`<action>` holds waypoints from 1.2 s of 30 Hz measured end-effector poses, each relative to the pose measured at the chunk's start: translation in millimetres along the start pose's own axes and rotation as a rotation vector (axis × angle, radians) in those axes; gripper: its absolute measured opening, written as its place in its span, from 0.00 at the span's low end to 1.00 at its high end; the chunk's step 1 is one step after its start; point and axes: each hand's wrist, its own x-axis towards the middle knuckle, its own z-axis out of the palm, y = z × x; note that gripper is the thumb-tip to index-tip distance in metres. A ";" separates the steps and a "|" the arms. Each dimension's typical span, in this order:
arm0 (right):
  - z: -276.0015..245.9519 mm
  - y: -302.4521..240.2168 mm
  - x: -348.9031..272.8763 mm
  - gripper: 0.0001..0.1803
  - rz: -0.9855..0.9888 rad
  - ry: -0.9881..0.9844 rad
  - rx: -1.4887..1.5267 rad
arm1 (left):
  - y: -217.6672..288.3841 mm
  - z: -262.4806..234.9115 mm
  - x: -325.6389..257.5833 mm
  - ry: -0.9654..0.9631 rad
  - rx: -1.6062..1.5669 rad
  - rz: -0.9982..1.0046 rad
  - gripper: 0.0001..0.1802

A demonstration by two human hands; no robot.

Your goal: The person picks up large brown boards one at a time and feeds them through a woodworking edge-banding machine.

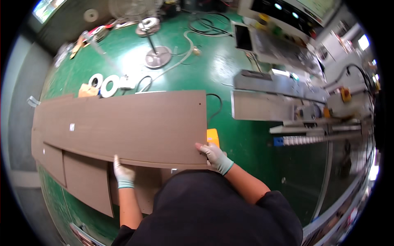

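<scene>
A long brown panel with a small white label lies across the picture in front of me. My left hand, in a pale glove with a teal cuff, grips its near edge, thumb on top. The fingers below the board are hidden. At the panel's near right corner, my right hand, gloved alike, is closed round the edge, with the thumb on the upper face. More brown panels lie under and nearer than this one, overlapping unevenly. Just beyond my right hand, something yellow shows past the panel's end.
A machine with metal plates stands to the right. White tape rolls and a brown paper piece sit past the panel's far edge. Farther off are a round stand base and hoses on the green floor. A grey wall borders the left.
</scene>
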 end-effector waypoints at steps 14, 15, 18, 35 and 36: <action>-261.8 -26.1 -206.8 0.16 -0.424 1.053 0.002 | 53.2 -20.8 60.9 0.260 0.006 0.031 0.33; -264.9 -35.6 -210.7 0.15 -0.452 1.129 -0.048 | 59.1 -51.8 70.6 0.262 0.195 0.032 0.32; -304.7 -32.8 -222.5 0.21 -0.370 1.364 -0.536 | 28.9 -78.6 83.6 0.211 0.221 0.128 0.29; -365.7 -69.2 -226.1 0.35 -0.437 1.660 -1.049 | -135.7 95.7 -2.1 0.229 0.134 -0.163 0.23; -369.3 -71.8 -226.2 0.32 -0.490 1.677 -1.017 | -136.4 89.7 10.2 0.231 0.166 -0.143 0.23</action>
